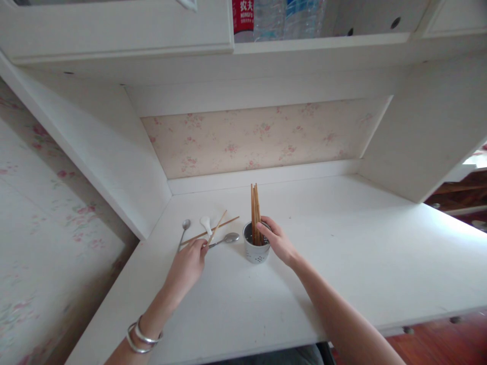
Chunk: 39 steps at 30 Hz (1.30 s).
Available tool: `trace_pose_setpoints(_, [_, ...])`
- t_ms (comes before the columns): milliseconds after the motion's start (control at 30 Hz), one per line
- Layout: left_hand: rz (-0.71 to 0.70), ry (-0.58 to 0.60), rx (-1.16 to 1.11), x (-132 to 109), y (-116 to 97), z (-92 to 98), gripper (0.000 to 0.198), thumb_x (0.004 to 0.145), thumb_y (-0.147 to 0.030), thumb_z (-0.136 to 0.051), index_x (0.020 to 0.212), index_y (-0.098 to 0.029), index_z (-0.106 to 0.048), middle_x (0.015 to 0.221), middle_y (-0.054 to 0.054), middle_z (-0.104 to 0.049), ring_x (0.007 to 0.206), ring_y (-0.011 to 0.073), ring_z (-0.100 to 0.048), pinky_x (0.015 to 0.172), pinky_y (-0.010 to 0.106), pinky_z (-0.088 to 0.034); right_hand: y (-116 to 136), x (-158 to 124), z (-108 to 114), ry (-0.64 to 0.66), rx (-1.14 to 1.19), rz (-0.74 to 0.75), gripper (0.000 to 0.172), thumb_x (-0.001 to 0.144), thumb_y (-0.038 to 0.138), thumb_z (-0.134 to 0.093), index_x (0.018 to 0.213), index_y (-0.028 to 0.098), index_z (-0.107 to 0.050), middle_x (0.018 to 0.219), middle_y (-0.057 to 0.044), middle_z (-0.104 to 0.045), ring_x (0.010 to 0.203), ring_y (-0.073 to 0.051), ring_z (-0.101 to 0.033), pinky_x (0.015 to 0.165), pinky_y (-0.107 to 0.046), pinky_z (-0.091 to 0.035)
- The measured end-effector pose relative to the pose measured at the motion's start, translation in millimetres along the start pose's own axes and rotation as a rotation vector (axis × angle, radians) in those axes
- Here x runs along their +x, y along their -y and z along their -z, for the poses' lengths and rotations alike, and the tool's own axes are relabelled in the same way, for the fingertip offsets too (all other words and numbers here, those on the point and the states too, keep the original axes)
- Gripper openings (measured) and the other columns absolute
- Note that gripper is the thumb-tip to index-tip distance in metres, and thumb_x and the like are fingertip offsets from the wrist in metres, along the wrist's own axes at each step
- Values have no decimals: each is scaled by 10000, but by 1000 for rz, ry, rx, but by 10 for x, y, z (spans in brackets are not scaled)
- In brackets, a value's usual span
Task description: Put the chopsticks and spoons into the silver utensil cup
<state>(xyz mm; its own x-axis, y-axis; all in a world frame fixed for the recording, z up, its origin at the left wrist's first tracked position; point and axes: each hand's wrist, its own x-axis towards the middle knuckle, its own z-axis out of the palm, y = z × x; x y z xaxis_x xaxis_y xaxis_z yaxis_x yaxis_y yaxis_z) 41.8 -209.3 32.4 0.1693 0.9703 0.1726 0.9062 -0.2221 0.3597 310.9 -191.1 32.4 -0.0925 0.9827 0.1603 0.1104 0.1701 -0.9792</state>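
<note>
– On the white desk [353, 243], near the middle: a perforated holder [256, 254], then?

– Yes, standing upright, with a bundle of chopsticks [254, 209] rising out of it.

– And at that holder, the right hand [280, 244]?

– Right up against the rim. Thumb in front, forefinger behind, closed around the bundle just above the opening. Remaining fingers mostly hidden; hard to tell more about those.

– Across to the left hand [188, 264], then. Fingers slack?

– No, pinched together, gripping the near end of a single chopstick [221, 220], with the far end slanting away over the desk.

– Alongside, anything else?

– Just beside the fingertips, the handle of a metal spoon [231, 237], bowl toward the holder. Touching or not, impossible to say.

– Further off?

– Past the knuckles, a second chopstick [230, 221] lying slantwise, crossing the handle of a white spoon [206, 223]. At the left end of that cluster, a smaller metal spoon [186, 223] with a round bowl.

– On the left wrist?

– Two silvery bracelets [141, 330].

– And higher up, behind everything?

– Flowered wallpaper [245, 142] framed by white panels [243, 99], and above that, on an open shelf [369, 39], clear bottles [269, 20] beside a red label [239, 20].
</note>
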Motion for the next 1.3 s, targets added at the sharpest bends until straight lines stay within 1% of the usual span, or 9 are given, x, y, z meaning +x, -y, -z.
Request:
trace_pose_setpoints(100, [-8,-63,-256,86,-170,93,307,898,-335,-409,1139,-204,-548,1002,76,-654,889,194,-620,801,313,-471,4,-6,1,-4,-5,1,373,854,517,-482,1067,233,-595,984,-23,-666,922,-200,-595,824,-324,-442])
trace_pose_setpoints(300, [-43,-99,-834,330,-755,404,405,856,-467,-485,1096,-148,-555,882,46,-658,759,153,-633,737,299,-530,1,-11,3,4,-7,9,380,858,524,-474,1066,228,-592,975,-24,-666,901,-194,-595,813,-319,-443])
trace_pose_setpoints(400, [-87,-170,-923,494,-997,468,375,850,-453,-507,1062,-148,-558,917,52,-665,780,143,-639,755,290,-532,3,-12,2,7,-12,19,379,864,521,-468,1076,231,-588,982,-21,-668,909,-194,-595,820,-320,-442])
trace_pose_setpoints(467, [-110,-176,-900,600,-1082,424,353,851,-443,-507,1047,-155,-567,931,55,-672,800,147,-641,764,292,-528,8,-15,1,8,-12,29,375,870,514,-465,1082,228,-587,989,-23,-669,920,-194,-596,832,-323,-439])
trace_pose_setpoints(633, [-137,-129,-728,732,-1070,90,280,845,-411,-520,982,-186,-616,928,62,-689,871,183,-643,815,316,-495,21,-28,4,20,-6,39,379,877,509,-457,1099,229,-584,985,-27,-670,930,-198,-599,833,-325,-446])
trace_pose_setpoints(833, [-136,-71,-681,662,-1003,-231,272,844,-408,-516,956,-184,-622,926,73,-690,844,193,-643,781,312,-492,7,-19,15,18,-9,62,375,876,497,-469,1125,240,-580,1057,-29,-651,993,-202,-581,875,-332,-433])
trace_pose_setpoints(967, [-111,-45,-673,629,-1010,-296,287,844,-422,-511,953,-180,-619,916,68,-687,838,197,-643,770,317,-495,-8,-11,12,12,-4,59,382,874,500,-469,1119,230,-582,1036,-35,-652,973,-202,-584,872,-340,-435])
trace_pose_setpoints(1167, [-61,-14,-774,594,-1025,-286,345,827,-467,-534,985,-174,-625,951,75,-682,887,212,-636,816,334,-486,6,-18,16,27,-15,51,385,885,498,-453,1117,216,-573,1039,-36,-651,974,-201,-583,876,-351,-435])
trace_pose_setpoints(1300, [-67,87,-1065,430,-1003,-337,442,814,-442,-583,1176,-190,-549,1202,95,-601,1100,232,-562,946,359,-433,17,-26,19,24,-11,63,398,888,497,-446,1158,229,-562,1114,-42,-636,1046,-213,-566,922,-361,-422])
